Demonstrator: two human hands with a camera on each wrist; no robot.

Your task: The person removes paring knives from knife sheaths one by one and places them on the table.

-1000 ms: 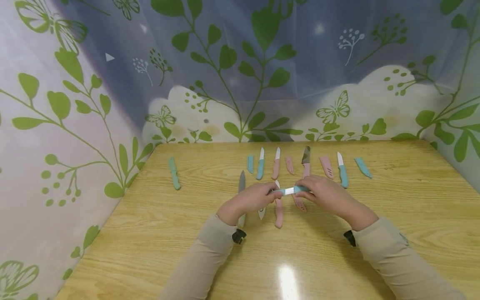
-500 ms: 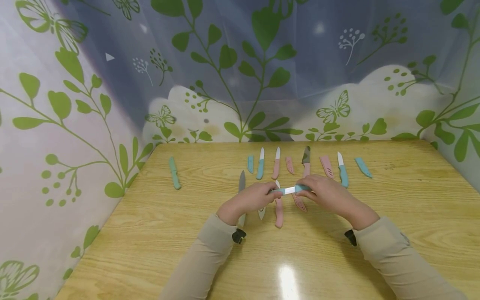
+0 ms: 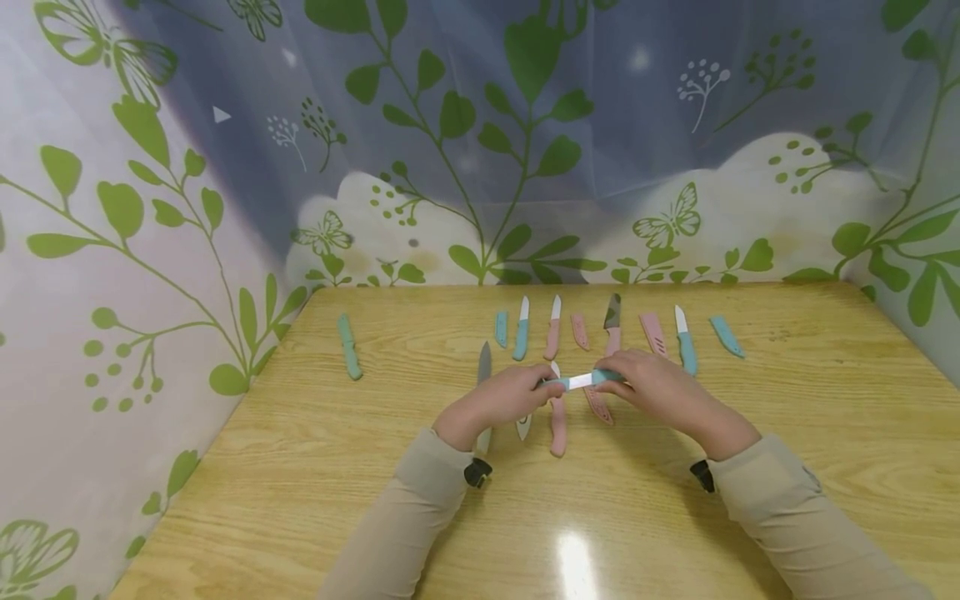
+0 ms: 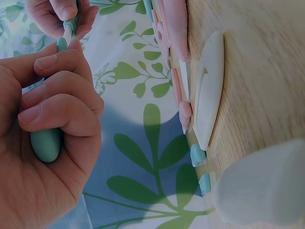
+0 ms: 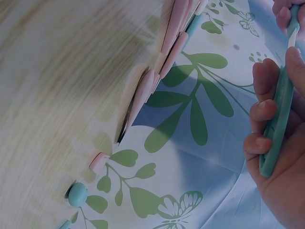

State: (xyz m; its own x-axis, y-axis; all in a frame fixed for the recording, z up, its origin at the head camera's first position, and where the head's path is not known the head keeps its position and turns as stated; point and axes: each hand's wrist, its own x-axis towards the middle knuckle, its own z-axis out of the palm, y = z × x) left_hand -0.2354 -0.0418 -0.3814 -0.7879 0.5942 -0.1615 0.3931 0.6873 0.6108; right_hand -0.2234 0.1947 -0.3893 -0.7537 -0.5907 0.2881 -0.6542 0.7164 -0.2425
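Observation:
In the head view my left hand (image 3: 506, 396) and right hand (image 3: 660, 392) meet over the middle of the table, holding the two ends of a small sheathed knife. My left fingers curl round its teal handle (image 4: 46, 145), which runs along the palm in the left wrist view. My right thumb and fingers grip the teal sheath (image 5: 276, 126). Between the hands a short stretch of white blade (image 3: 580, 381) shows; its tip is hidden in the sheath. Below the hands lie a pink-handled knife (image 3: 558, 429) and a pink sheath (image 3: 598, 407).
A large grey-bladed knife (image 3: 484, 360) and a white sheath (image 4: 209, 90) lie by my left hand. Along the back stand out a blue knife (image 3: 521, 333), a pink knife (image 3: 553, 329), another blue knife (image 3: 686, 346) and several sheaths. A green knife (image 3: 348, 348) lies far left.
My right hand has shifted slightly to the right with the sheath, and a little more white blade shows. My left hand and the things on the table stay put.

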